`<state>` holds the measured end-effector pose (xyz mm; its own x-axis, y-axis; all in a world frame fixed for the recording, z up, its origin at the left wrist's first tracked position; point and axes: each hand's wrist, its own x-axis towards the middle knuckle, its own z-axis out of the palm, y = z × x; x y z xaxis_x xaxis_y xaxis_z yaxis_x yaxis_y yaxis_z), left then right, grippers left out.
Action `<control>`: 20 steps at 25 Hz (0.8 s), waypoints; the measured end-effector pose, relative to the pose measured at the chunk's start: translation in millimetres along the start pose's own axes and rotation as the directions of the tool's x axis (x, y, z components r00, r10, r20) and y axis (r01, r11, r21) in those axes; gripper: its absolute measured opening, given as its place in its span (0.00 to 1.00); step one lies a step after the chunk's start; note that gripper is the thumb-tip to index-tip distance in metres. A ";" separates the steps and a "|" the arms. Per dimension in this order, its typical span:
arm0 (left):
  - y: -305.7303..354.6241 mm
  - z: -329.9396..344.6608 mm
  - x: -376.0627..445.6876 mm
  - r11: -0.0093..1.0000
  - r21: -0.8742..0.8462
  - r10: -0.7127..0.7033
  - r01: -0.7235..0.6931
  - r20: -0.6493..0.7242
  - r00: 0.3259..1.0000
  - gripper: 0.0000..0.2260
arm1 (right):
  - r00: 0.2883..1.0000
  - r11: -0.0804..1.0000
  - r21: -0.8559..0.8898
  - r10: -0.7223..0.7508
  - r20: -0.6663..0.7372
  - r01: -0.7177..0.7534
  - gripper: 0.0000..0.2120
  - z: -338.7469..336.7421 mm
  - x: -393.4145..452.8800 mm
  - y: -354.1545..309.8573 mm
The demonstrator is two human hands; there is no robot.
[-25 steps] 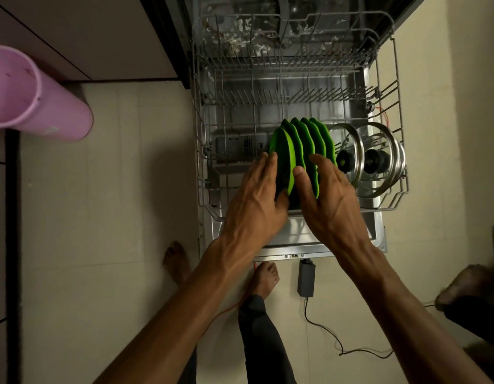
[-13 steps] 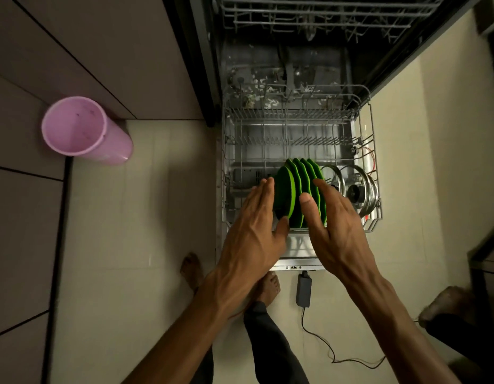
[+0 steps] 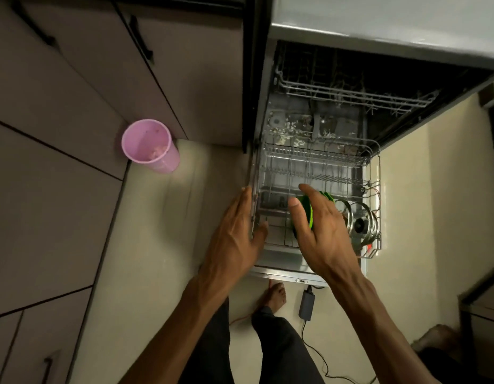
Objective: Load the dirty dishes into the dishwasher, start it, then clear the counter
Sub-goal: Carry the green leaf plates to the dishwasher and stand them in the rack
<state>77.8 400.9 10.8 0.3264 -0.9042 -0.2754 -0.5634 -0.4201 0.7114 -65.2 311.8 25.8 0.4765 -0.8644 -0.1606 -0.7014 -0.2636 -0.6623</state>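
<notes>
Both open hands, left hand (image 3: 234,234) and right hand (image 3: 323,231), hold nothing above the rack (image 3: 374,173), where light, stiff green plates (image 3: 306,209) look easiest gripped by their rims.

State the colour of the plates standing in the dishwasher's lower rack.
Bright green plates, seen in the head view, partly hidden behind the right hand.

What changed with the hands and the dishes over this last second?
Both hands came off the green plates. The left hand moved left to the lower rack's left edge; the right hand lifted, open, in front of the plates. The head rose, bringing the upper rack into view. The plates and steel lids stayed upright in the lower rack, and the pink bin stayed on the floor.
</notes>
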 end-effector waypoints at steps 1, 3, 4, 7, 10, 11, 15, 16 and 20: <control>1.1 -14.0 -5.4 1.000 -0.006 0.000 0.000 -0.021 1.000 0.33 | 1.000 1.000 0.008 -0.017 0.009 0.017 0.30 -0.2 -2.0 -16.9; 2.7 -40.8 -14.4 1.000 -0.025 0.000 -0.001 -0.057 0.998 0.33 | 0.998 0.998 0.007 -0.055 0.028 0.055 0.30 1.8 -5.1 -51.1; 4.4 -52.2 -17.4 0.999 -0.038 -0.001 -0.002 -0.071 0.997 0.33 | 0.997 0.998 0.006 -0.069 0.038 0.069 0.31 3.2 -6.4 -65.4; 4.1 -86.3 -24.7 0.997 -0.081 -0.006 -0.004 -0.121 0.993 0.34 | 0.991 0.993 0.015 -0.120 0.053 0.119 0.32 10.2 -8.8 -106.0; -4.2 -123.1 -31.9 0.994 -0.107 -0.013 -0.007 -0.188 0.982 0.33 | 0.982 0.981 0.061 -0.185 0.039 0.183 0.32 18.1 -10.5 -149.6; -9.3 -134.4 -33.6 0.994 -0.112 -0.013 -0.012 -0.217 0.976 0.33 | 0.979 0.977 0.078 -0.203 0.030 0.200 0.32 20.9 -9.3 -163.2; -28.2 -174.5 -40.5 0.987 -0.158 -0.072 0.022 -0.315 0.946 0.33 | 0.965 0.958 0.120 -0.261 0.003 0.259 0.33 33.4 2.8 -210.8; -31.9 -185.2 -42.6 0.986 -0.168 -0.077 0.021 -0.334 0.939 0.33 | 0.960 0.951 0.135 -0.281 -0.001 0.279 0.32 36.9 6.7 -223.6; -47.2 -221.2 -50.2 0.986 -0.162 -0.106 0.047 -0.379 0.919 0.33 | 0.936 0.923 0.178 -0.351 0.021 0.342 0.31 54.4 22.9 -265.6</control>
<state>255.8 483.2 134.0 0.6474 -0.7576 -0.0834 -0.4174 -0.4439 0.7929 160.8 385.2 158.2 0.7038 -0.7073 0.0668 -0.3894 -0.4627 -0.7964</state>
